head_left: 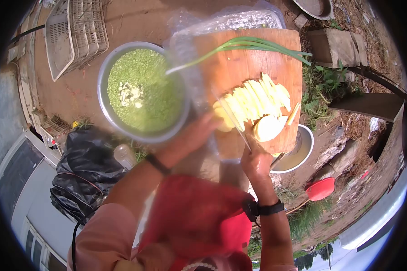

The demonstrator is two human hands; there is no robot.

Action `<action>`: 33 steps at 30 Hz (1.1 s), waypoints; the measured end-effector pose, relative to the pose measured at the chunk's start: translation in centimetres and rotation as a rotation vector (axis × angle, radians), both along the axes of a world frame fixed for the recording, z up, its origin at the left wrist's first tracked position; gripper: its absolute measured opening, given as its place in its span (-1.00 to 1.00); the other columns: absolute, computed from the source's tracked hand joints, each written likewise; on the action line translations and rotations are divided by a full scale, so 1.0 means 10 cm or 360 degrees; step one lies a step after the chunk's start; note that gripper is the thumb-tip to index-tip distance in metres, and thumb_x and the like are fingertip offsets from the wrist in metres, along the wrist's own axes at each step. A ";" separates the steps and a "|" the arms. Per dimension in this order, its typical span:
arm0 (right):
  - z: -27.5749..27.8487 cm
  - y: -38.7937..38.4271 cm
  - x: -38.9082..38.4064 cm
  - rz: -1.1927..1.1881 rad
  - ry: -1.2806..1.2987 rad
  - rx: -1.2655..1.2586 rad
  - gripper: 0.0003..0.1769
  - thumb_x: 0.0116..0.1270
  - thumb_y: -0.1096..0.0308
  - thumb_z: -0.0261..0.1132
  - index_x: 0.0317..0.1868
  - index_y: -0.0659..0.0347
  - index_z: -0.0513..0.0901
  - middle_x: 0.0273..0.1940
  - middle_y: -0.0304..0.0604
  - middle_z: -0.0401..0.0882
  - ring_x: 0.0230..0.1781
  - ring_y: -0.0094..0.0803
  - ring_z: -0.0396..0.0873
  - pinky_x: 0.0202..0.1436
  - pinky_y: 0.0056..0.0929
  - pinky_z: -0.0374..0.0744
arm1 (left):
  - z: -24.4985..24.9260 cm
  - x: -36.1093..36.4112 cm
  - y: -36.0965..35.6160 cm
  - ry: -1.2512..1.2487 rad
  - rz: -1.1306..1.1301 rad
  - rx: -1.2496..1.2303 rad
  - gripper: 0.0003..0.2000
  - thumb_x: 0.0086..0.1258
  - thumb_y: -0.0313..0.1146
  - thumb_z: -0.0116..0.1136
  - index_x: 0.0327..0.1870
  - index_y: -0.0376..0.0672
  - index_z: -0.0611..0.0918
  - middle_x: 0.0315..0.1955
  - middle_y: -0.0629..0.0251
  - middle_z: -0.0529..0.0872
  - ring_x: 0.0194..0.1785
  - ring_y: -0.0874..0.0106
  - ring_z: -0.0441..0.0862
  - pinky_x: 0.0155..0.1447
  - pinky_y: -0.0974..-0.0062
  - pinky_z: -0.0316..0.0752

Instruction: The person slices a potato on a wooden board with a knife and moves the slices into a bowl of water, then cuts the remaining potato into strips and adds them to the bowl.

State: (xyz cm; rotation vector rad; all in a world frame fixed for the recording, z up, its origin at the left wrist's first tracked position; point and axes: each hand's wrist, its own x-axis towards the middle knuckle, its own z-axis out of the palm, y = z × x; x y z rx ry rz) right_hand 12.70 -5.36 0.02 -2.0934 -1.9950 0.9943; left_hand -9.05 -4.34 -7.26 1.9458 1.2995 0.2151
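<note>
A knife (236, 121) is in my right hand (256, 160), its thin blade slanting up and left across the near end of a row of pale yellow potato slices (253, 100). My left hand (209, 126) is blurred, its fingertips against the left end of that row, closed on the slices there. The slices lie fanned on a wooden cutting board (230, 49). In front of them sit a larger cut potato piece (267, 128) and a loose strip. A long green onion (239, 44) lies across the board's far part.
Left of the board stands a metal basin (105, 101) of finely chopped green vegetable with pale chopped bits on top. A white bowl (308, 151) sits under the board's right edge. A plastic crate (59, 40), a black bag (88, 160) and a red bowl (321, 189) lie around.
</note>
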 end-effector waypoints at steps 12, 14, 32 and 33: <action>0.15 0.20 0.07 0.0044 -0.0174 -0.0149 -0.63 0.15 0.41 0.17 0.01 0.04 0.62 -0.43 0.01 0.64 -0.49 -0.12 0.63 -0.42 -0.21 0.60 | 0.00 0.25 0.01 0.0022 0.0078 0.0164 -0.73 0.22 -0.51 0.03 -0.04 -0.20 0.56 -0.15 0.13 0.50 -0.07 0.21 0.57 -0.09 0.33 0.57; 0.29 0.11 0.04 0.0094 -0.0185 -0.0063 -0.61 0.13 0.41 0.18 0.01 0.04 0.62 -0.44 0.00 0.64 -0.49 -0.12 0.63 -0.42 -0.22 0.60 | 0.06 0.25 0.01 0.0112 -0.0002 0.0079 -0.70 0.23 -0.49 0.03 0.00 -0.15 0.56 -0.17 0.16 0.50 -0.13 0.24 0.56 -0.16 0.39 0.55; -0.26 0.12 -0.09 0.0329 -0.0388 -0.0205 -0.55 0.09 0.48 0.17 0.05 0.06 0.62 -0.41 -0.03 0.66 -0.52 -0.09 0.64 -0.44 -0.16 0.59 | -0.06 0.23 -0.01 -0.0096 -0.0015 0.0238 -0.74 0.19 -0.37 0.09 -0.09 -0.17 0.60 -0.15 0.29 0.54 -0.05 0.29 0.48 -0.03 0.38 0.50; -0.17 0.08 -0.09 0.0307 -0.0322 -0.0142 -0.55 0.09 0.48 0.17 0.04 0.07 0.62 -0.41 -0.03 0.66 -0.52 -0.08 0.63 -0.44 -0.16 0.58 | -0.05 0.24 -0.06 -0.0085 -0.0017 0.0208 -0.74 0.19 -0.37 0.09 -0.09 -0.16 0.60 -0.15 0.29 0.54 -0.04 0.29 0.48 -0.02 0.38 0.50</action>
